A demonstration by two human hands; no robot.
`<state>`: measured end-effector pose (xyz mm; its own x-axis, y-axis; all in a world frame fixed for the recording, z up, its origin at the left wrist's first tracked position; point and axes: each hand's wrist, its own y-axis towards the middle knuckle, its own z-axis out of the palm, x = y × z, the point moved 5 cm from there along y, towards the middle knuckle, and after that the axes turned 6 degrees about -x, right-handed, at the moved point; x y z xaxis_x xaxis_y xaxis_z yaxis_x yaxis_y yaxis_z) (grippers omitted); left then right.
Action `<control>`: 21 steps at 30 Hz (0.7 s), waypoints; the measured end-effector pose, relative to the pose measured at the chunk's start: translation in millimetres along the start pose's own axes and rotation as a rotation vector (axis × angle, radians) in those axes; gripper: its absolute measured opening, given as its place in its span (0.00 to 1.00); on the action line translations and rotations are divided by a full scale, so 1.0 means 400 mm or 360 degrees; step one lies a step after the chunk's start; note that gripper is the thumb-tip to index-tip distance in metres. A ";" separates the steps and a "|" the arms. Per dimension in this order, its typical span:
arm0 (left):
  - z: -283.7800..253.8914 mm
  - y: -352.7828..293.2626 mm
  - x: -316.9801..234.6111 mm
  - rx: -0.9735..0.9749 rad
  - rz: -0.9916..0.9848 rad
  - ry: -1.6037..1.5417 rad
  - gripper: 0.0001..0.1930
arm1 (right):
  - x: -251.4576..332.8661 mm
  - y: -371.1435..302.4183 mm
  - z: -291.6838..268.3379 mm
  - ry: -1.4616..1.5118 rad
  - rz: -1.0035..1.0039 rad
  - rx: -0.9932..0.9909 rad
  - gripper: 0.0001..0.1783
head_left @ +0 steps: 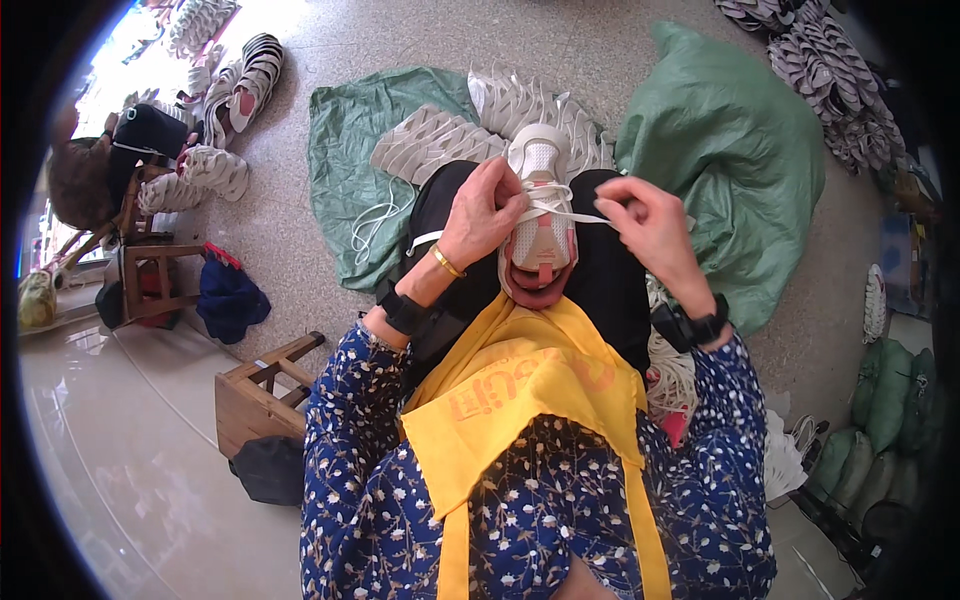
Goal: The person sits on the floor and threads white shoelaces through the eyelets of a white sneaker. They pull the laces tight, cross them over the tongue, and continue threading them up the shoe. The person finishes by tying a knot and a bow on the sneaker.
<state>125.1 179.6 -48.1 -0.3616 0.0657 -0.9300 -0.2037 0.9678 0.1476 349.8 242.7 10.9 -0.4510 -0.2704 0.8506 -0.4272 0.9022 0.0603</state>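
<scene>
A white and pink shoe [540, 245] lies between my knees, its toe pointing away from me and its pink-lined opening towards me. White lace [575, 217] crosses its tongue in loops. On the left side of the shoe, my left hand [486, 214] is closed, with fingertips pinching the lace at the crossing. My right hand [648, 232] is held off to the right, its thumb and forefinger pinched on a lace end that stretches taut from the shoe. The exact grip of the left fingers is partly hidden.
Rows of pale shoe uppers [440, 145] lie ahead on green sheeting [340, 130]. A bulging green sack [725, 150] stands to the right. White laces [675, 370] hang beside my right knee. A wooden stool [250, 400] is at my left; another person [80, 165] sits farther left.
</scene>
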 end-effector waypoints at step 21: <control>0.013 -0.013 -0.012 -0.0204 0.0047 0.0031 0.08 | -0.024 0.093 0.164 0.1027 0.0478 0.0527 0.07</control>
<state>132.5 175.4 -46.1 -0.3869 0.0879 -0.9179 -0.3067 0.9265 0.2180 286.7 256.9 -29.5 -0.0830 0.3099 0.9471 -0.6164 0.7308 -0.2931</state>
